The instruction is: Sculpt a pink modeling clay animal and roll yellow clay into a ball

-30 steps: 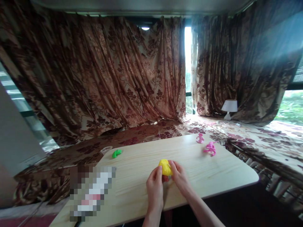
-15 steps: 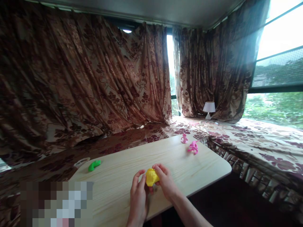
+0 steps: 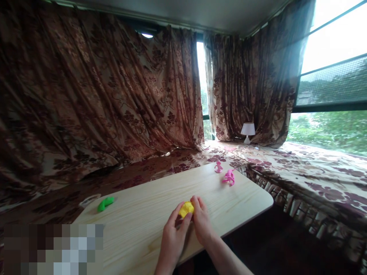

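Observation:
A yellow lump of modelling clay (image 3: 186,209) with a creased, uneven surface is held between both hands above the near part of the table. My left hand (image 3: 173,231) grips its left side, thumb across the near face and fingers behind. My right hand (image 3: 203,221) closes on its right side, with the fingertips near the top; part of the lump is hidden by the fingers. On the table's left end lies a bent green piece (image 3: 105,204). Toward the far right stand a small pink figure (image 3: 218,167) and a larger, many-limbed pink figure (image 3: 228,177).
The pale wooden table (image 3: 143,206) has rounded corners and borders a flower-patterned covered ledge (image 3: 309,168). A white-shaded lamp (image 3: 248,131) stands on that ledge. Patterned curtains (image 3: 143,95) hang behind. A pixelated patch hides the lower left.
My left hand has come round the yellow lump, its thumb now on the near face, and the two hands are closer together. The view has turned slightly right.

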{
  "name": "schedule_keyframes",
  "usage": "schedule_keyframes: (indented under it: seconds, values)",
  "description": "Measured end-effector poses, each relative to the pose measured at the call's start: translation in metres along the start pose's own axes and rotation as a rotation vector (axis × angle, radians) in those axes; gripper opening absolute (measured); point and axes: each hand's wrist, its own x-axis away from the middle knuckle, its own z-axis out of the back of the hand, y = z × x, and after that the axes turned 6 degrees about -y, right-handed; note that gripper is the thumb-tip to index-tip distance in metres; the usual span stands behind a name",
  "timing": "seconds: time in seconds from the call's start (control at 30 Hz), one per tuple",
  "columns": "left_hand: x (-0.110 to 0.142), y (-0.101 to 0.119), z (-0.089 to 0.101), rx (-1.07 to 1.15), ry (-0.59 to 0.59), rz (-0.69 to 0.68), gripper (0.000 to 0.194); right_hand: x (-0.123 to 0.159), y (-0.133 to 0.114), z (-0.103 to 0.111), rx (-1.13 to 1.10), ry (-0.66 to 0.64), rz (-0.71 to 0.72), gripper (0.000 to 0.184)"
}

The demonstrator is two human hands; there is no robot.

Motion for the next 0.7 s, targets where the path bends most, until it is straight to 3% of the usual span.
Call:
schedule_keyframes:
  seconds: [0.1,0.3,0.43,0.53,0.7]
  values:
    - [-0.003,-0.003,0.006,-0.070,0.081,0.016,0.040,0.004,-0.004,-0.003,0.044,-0.057,0.030,0.036]
    - [-0.002,-0.015,0.022,-0.052,0.245,0.116,0.050,0.011,-0.004,-0.012,0.200,-0.198,0.116,0.030]
    - [0.002,-0.013,0.019,0.066,0.182,0.150,0.049,0.010,-0.001,-0.010,0.323,-0.175,0.196,0.025]
    - [0.004,-0.007,0.015,0.143,0.123,0.096,0.043,0.010,-0.006,-0.009,0.396,-0.198,0.283,0.017]
    - [0.004,0.000,0.016,0.378,0.223,0.087,0.040,0.015,-0.014,-0.011,0.396,-0.339,0.311,0.023]
